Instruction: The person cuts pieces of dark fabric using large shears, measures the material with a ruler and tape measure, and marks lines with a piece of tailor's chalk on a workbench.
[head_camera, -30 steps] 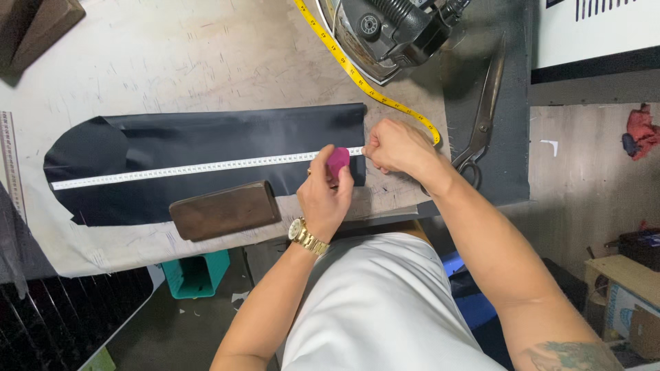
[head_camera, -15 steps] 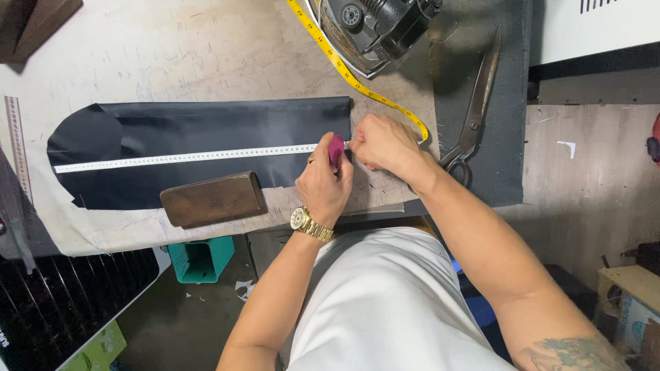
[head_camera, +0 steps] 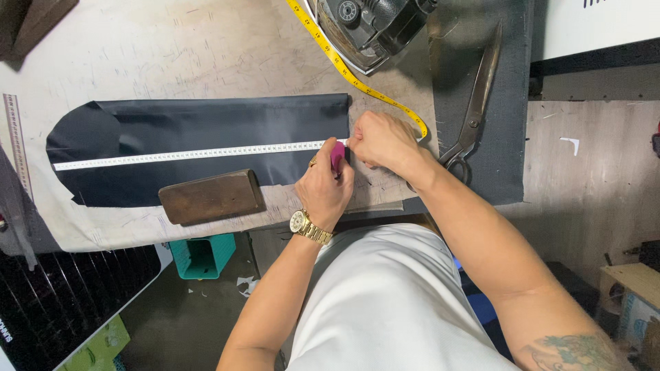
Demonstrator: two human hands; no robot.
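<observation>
A long black fabric piece [head_camera: 206, 127] lies flat on the worn table [head_camera: 172, 48]. A white measuring tape [head_camera: 185, 154] runs along its length. My right hand [head_camera: 381, 141] pinches the tape's end at the fabric's right edge. My left hand [head_camera: 324, 185], with a gold watch on its wrist, holds a pink piece of chalk [head_camera: 337, 155] against the fabric just below that tape end. A brown wooden block [head_camera: 212, 196] rests on the fabric's near edge, left of my left hand.
Large scissors [head_camera: 474, 110] lie on a dark mat to the right. An iron [head_camera: 371, 24] stands at the top, with a yellow tape measure [head_camera: 344, 65] trailing from it towards my right hand. A ruler [head_camera: 17, 144] lies at the far left. A teal bin [head_camera: 201, 254] sits below the table.
Both hands stay at the fabric's right end. My left hand has brought the chalk up closer to the tape end. The view has shifted slightly.
</observation>
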